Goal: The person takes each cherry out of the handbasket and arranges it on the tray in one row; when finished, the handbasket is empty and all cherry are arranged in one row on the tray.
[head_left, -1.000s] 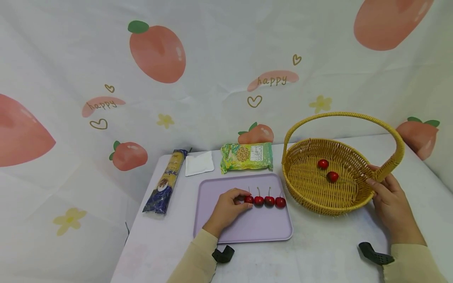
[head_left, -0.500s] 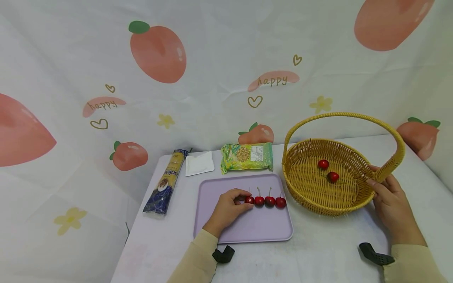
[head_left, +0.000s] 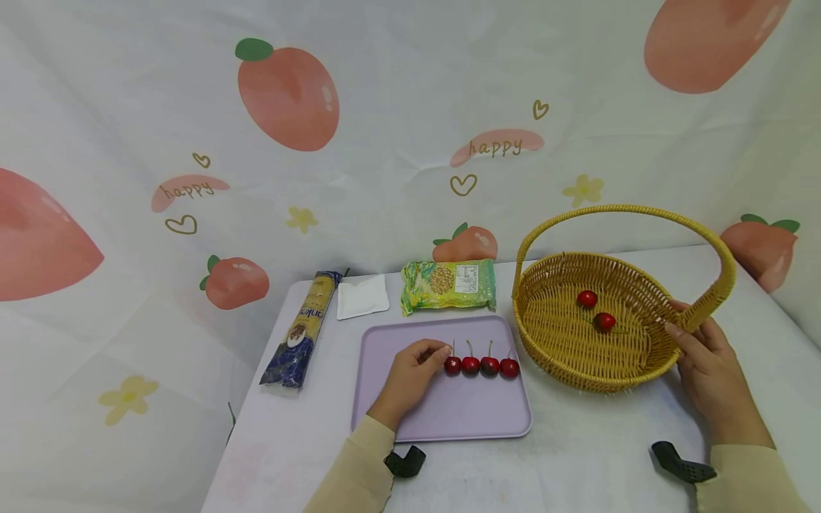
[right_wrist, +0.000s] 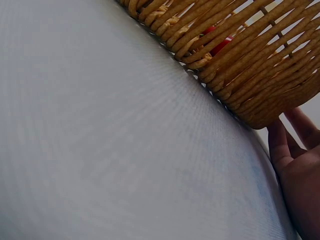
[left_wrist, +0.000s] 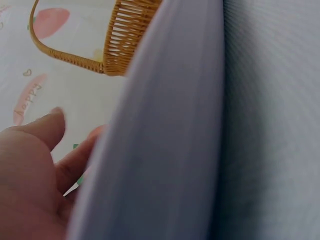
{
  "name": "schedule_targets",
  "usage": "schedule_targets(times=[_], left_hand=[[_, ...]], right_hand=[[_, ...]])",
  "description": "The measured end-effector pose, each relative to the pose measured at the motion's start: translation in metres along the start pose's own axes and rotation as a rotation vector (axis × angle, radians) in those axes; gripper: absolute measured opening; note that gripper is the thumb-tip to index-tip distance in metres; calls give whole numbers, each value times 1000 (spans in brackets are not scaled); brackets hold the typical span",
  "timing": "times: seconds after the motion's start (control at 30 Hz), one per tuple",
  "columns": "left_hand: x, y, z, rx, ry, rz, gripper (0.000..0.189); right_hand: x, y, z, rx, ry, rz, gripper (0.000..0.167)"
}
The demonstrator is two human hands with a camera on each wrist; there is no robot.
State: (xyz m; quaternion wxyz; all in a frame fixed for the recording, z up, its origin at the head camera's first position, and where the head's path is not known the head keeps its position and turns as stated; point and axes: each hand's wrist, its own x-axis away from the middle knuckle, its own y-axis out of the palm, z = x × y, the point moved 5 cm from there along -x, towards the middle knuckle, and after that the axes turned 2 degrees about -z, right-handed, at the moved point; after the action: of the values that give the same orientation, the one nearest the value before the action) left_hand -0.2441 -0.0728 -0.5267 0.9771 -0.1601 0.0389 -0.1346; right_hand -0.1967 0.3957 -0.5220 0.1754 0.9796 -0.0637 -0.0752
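Several red cherries with upright stems stand in a row on the purple tray (head_left: pixel 442 420). My left hand (head_left: pixel 410 377) is over the tray, its thumb and fingertips beside the leftmost cherry (head_left: pixel 452 366). That cherry now shows whole, and the left wrist view has a gap between thumb and fingers of the left hand (left_wrist: pixel 30 170). A yellow wicker basket (head_left: pixel 577 374) with a tall handle stands right of the tray. Inside lie two cherries, one farther back (head_left: pixel 586 299) and one nearer (head_left: pixel 604 322). My right hand (head_left: pixel 712 370) grips the basket's right rim near the handle's foot, thumb inside.
Behind the tray lie a green-and-yellow packet (head_left: pixel 447 285) and a white square sachet (head_left: pixel 362 296). A long blue-and-gold package (head_left: pixel 301 331) lies at the table's left edge. A printed cloth (head_left: pixel 385 178) hangs behind the table.
My left thumb has lifted up and away from the leftmost cherry, which has stayed in the row. My right hand and the basket have kept their places.
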Motion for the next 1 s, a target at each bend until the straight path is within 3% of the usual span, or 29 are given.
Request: schedule_targets(times=[0.2, 0.43, 0.67, 0.77, 1.0], left_hand=[[-1, -1, 2, 146, -16, 8, 36], [-1, -4, 7, 200, 13, 46, 42], [1, -3, 24, 220, 60, 67, 42], [2, 1, 33, 238, 84, 41, 42], [4, 26, 59, 269, 140, -98, 41]], right_hand=[[0, -1, 0, -1, -2, 9, 49], [1, 1, -1, 2, -3, 9, 49], [-1, 1, -1, -1, -8, -4, 49], [-2, 2, -1, -3, -23, -14, 48], [-2, 1, 0, -22, -30, -20, 48]])
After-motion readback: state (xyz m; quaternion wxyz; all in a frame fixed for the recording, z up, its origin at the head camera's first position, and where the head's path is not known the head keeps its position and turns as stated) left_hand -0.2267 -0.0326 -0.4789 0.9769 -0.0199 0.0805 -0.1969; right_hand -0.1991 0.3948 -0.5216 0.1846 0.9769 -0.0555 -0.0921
